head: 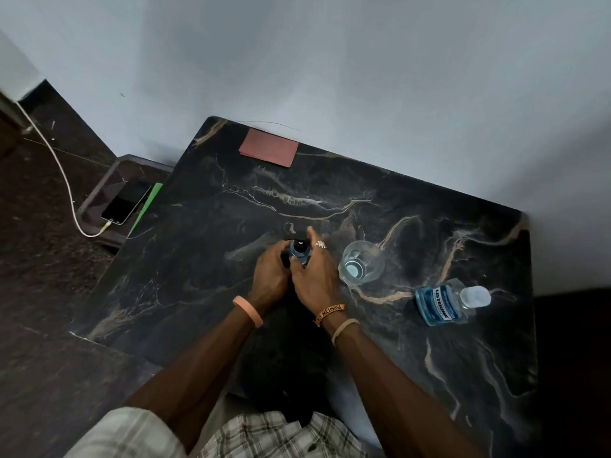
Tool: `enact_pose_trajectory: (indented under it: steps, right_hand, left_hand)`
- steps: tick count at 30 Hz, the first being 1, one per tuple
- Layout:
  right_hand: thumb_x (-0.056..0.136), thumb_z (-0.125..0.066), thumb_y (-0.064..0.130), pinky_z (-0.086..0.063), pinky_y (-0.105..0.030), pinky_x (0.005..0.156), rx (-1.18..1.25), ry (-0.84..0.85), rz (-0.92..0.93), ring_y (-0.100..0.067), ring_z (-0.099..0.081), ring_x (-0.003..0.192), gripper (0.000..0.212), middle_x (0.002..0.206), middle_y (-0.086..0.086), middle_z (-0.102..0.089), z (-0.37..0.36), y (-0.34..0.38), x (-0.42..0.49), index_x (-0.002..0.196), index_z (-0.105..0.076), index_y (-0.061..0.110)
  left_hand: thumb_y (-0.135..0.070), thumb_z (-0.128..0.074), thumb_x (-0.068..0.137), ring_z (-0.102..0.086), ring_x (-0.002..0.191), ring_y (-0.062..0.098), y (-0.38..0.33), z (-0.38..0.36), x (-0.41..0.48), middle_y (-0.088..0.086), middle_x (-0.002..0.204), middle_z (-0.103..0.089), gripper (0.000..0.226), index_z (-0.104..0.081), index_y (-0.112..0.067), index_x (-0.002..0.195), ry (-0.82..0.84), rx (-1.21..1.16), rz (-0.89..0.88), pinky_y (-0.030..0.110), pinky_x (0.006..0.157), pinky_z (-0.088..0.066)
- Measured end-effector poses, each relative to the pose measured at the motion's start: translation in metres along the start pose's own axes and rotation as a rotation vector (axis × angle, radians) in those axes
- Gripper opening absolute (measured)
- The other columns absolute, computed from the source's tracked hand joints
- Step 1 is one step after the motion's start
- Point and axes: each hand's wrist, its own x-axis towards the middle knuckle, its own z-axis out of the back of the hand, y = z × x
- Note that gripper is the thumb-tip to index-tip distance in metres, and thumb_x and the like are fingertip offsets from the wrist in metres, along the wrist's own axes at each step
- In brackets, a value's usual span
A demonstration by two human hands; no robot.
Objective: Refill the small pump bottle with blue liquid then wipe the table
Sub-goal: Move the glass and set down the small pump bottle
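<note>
Blue pump bottle (pixel 300 253) half-hidden between hands (pixel 291 272)

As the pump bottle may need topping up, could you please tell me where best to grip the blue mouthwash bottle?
Grip the blue plastic mouthwash bottle across its flat labelled body, coming from above: it lies on its side on the dark marble table, clear cap pointing right, away from the drinking glass.

A dark marble-look counter (pixel 429 226) is pushed into a corner of plain pale walls (pixel 330 61). The floor (pixel 39 200) is dark and speckled. A low stand (pixel 99 193) is tucked beside it, and dim, flat light is spread over everything.
</note>
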Motion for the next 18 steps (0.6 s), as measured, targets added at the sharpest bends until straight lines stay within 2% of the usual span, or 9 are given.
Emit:
enact_pose_trajectory:
  steps: [2, 4, 6, 8, 10, 12, 14, 16, 18]
  right_hand:
    - [0.089, -0.062, 0.005, -0.037, -0.032, 0.113, -0.051, -0.017, 0.037, -0.020, -0.046, 0.134, 0.064, 0.142, -0.006, -0.052, -0.001, -0.001, 0.001, 0.147, -0.039, 0.016]
    - [0.087, -0.066, 0.010, -0.036, -0.034, 0.112, -0.081, -0.033, 0.090, -0.019, -0.045, 0.131, 0.065, 0.139, -0.004, -0.053, 0.002, -0.001, -0.003, 0.147, -0.040, 0.018]
    - [0.085, -0.071, 0.023, -0.036, -0.031, 0.110, -0.091, -0.082, 0.174, -0.016, -0.045, 0.128, 0.072, 0.137, 0.001, -0.053, 0.013, -0.001, -0.011, 0.149, -0.038, 0.022]
    - [0.084, -0.073, 0.034, -0.035, -0.024, 0.109, -0.044, -0.092, 0.269, -0.008, -0.045, 0.130, 0.078, 0.139, 0.015, -0.048, 0.029, -0.003, -0.020, 0.151, -0.033, 0.028]
    - [0.083, -0.072, 0.043, -0.035, -0.012, 0.106, 0.053, -0.058, 0.289, 0.004, -0.045, 0.130, 0.080, 0.140, 0.031, -0.043, 0.049, -0.008, -0.032, 0.151, -0.030, 0.035]
    - [0.082, -0.071, 0.049, -0.039, -0.005, 0.097, 0.150, -0.057, 0.250, 0.006, -0.052, 0.124, 0.076, 0.134, 0.036, -0.050, 0.068, -0.015, -0.043, 0.148, -0.038, 0.033]
    - [0.083, -0.071, 0.048, -0.040, -0.003, 0.093, 0.178, -0.123, 0.250, 0.009, -0.054, 0.119, 0.066, 0.129, 0.040, -0.051, 0.082, -0.022, -0.050, 0.140, -0.049, 0.023]
    - [0.084, -0.070, 0.048, -0.044, -0.012, 0.098, 0.194, -0.236, 0.252, 0.007, -0.054, 0.121, 0.064, 0.134, 0.032, -0.052, 0.094, -0.028, -0.055, 0.140, -0.048, 0.028]
    - [0.083, -0.073, 0.048, -0.048, -0.034, 0.104, 0.224, -0.360, 0.214, -0.008, -0.056, 0.126, 0.082, 0.142, 0.018, -0.052, 0.103, -0.030, -0.058, 0.150, -0.027, 0.041]
  left_hand:
    - [-0.014, -0.067, 0.088, -0.065, 0.086, -0.003, -0.001, 0.001, 0.003, -0.027, 0.085, -0.060, 0.023, -0.063, -0.035, 0.097, 0.012, 0.040, -0.034, 0.014, 0.076, -0.052]
    - [-0.016, -0.064, 0.090, -0.063, 0.084, -0.009, -0.005, 0.005, -0.002, -0.026, 0.086, -0.064, 0.022, -0.062, -0.038, 0.094, 0.046, -0.004, -0.078, 0.021, 0.078, -0.055]
    - [-0.025, -0.062, 0.089, -0.064, 0.091, -0.007, -0.016, 0.014, -0.012, -0.024, 0.095, -0.068, 0.017, -0.065, -0.037, 0.101, 0.081, -0.086, -0.172, 0.018, 0.080, -0.053]
    - [-0.034, -0.066, 0.086, -0.066, 0.092, -0.003, -0.035, 0.024, -0.023, -0.022, 0.099, -0.069, 0.019, -0.065, -0.040, 0.104, 0.167, -0.120, -0.258, 0.014, 0.077, -0.050]
    - [-0.035, -0.074, 0.081, -0.067, 0.088, -0.003, -0.056, 0.029, -0.031, -0.022, 0.098, -0.070, 0.025, -0.064, -0.046, 0.101, 0.298, -0.138, -0.298, 0.011, 0.072, -0.049]
    - [-0.036, -0.082, 0.075, -0.068, 0.092, -0.001, -0.074, 0.025, -0.036, -0.021, 0.102, -0.071, 0.036, -0.065, -0.043, 0.106, 0.378, -0.131, -0.315, 0.018, 0.075, -0.054]
    - [-0.031, -0.088, 0.068, -0.067, 0.102, 0.002, -0.085, 0.015, -0.041, -0.017, 0.111, -0.070, 0.052, -0.066, -0.033, 0.116, 0.405, -0.159, -0.276, 0.029, 0.086, -0.056]
    - [-0.029, -0.091, 0.062, -0.063, 0.110, 0.000, -0.095, 0.001, -0.048, -0.017, 0.120, -0.067, 0.074, -0.057, -0.036, 0.128, 0.453, -0.182, -0.216, 0.027, 0.093, -0.054]
    - [-0.030, -0.091, 0.061, -0.061, 0.110, -0.005, -0.096, -0.012, -0.058, -0.018, 0.124, -0.065, 0.085, -0.049, -0.040, 0.134, 0.501, -0.164, -0.177, 0.019, 0.093, -0.052]
